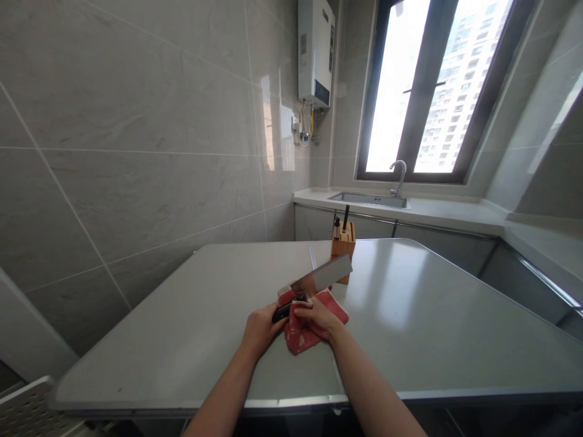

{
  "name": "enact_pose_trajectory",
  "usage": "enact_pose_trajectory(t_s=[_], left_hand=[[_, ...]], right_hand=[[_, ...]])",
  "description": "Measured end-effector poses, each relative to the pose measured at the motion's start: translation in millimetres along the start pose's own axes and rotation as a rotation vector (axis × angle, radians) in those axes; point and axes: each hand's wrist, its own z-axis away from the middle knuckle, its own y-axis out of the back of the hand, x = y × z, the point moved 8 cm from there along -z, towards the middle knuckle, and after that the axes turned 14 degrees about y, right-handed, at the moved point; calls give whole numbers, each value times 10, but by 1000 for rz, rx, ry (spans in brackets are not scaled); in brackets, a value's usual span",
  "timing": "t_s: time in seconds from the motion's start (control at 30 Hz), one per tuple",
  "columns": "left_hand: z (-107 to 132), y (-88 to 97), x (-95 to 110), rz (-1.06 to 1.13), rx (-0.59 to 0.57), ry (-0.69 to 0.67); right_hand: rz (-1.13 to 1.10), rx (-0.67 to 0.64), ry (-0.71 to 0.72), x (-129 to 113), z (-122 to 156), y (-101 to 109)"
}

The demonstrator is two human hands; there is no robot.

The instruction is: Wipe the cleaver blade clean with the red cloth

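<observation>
Wooden knife block [342,241] stands on the gray table [410,315] just past the fingers, with 2 knife handles [346,215] poking up from it. Far behind it are a steel sink [368,200] with a bent tap [399,176] and a window [437,85]. A wide cleaver [321,276] sits right at the fingers. The left hand [262,331] wraps its fingers [268,321] tight around the black handle [281,312], and the blade points up and away, past the right hand. The right hand [319,317] lies over a red cloth [296,334], and its fingers [306,311] press together, pinching the cloth onto the low end of the blade. The cloth hangs under both hands and touches the table.
</observation>
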Motion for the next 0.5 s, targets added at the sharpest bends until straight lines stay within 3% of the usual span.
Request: enact_pose_trajectory(t_s=[0.27, 0.5], left_hand=[[-5, 6, 5, 2, -10, 8], [-2, -26, -1, -17, -8, -22]], right_hand=[[-34, 136, 40, -10, -41, 107], [-34, 173, 81, -59, -53, 139]])
